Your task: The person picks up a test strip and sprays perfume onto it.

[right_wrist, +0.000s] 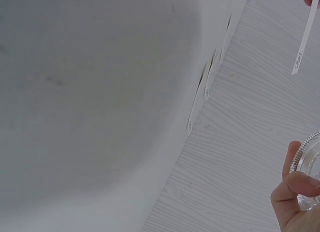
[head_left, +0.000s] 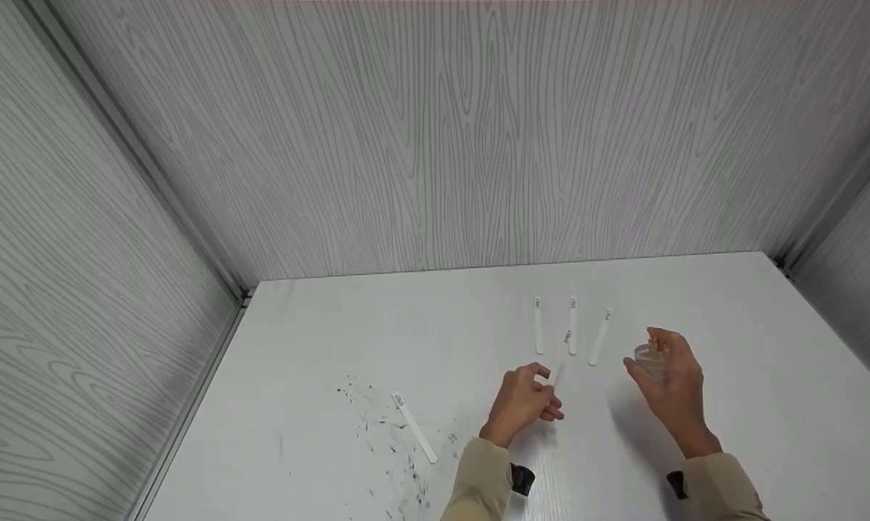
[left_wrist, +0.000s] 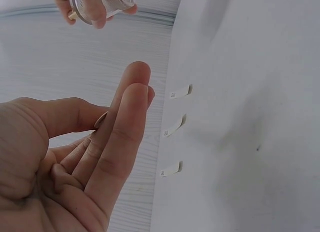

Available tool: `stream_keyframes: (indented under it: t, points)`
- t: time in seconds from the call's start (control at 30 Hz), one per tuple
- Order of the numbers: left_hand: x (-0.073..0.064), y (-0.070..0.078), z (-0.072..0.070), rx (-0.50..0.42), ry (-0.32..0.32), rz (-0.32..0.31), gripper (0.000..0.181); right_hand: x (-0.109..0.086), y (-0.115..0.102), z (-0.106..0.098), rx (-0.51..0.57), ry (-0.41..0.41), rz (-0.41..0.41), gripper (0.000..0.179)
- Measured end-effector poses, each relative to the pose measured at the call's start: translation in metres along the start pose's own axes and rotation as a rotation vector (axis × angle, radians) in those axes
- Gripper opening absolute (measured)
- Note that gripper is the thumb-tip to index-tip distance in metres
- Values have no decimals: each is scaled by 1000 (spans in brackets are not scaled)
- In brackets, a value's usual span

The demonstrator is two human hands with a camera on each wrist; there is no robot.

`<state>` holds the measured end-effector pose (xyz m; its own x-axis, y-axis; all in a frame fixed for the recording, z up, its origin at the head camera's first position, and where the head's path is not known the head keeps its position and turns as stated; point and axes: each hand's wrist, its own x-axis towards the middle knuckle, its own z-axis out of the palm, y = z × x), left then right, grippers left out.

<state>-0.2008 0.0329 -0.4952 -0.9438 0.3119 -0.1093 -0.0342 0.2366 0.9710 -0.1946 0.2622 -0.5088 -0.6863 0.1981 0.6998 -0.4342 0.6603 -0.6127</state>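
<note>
Grip of the left hand (head_left: 523, 399) is pinching a thin, flat white strip with dark lettering near its far end (right_wrist: 305, 37), holding it tilted above the smooth white desk (head_left: 319, 333), while the right hand (head_left: 674, 383) is curling its fingers and thumb around a clear, round, ridged-rim container (head_left: 649, 362) to the right. Beyond the left hand, three similar lettered white strips (head_left: 538, 325) are lying near one another, and another matching strip (head_left: 415, 428) is resting farther left among dark specks (head_left: 415, 470).
</note>
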Motion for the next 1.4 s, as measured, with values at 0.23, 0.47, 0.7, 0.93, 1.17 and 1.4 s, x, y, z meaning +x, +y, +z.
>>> stream_keyframes:
  t: [0.23,0.47,0.7,0.93,1.17,1.4]
  points:
    - [0,0,0,-3,0,-14,29,0,-3,-1,-6,-4,9,52]
    - [0,1,0,6,-4,-13,27,-1,-5,0,-23,-7,1,52]
    - [0,0,-1,4,-6,-3,27,-1,-3,1,-26,-7,2,51]
    - [0,-2,-3,-7,-22,3,28,-1,-2,1,-25,-3,-24,51]
    - [1,0,-4,1,-21,14,27,-2,-2,0,-29,-5,-29,52]
    - [2,2,-4,7,-14,14,26,-3,-4,1,-31,-6,-21,49]
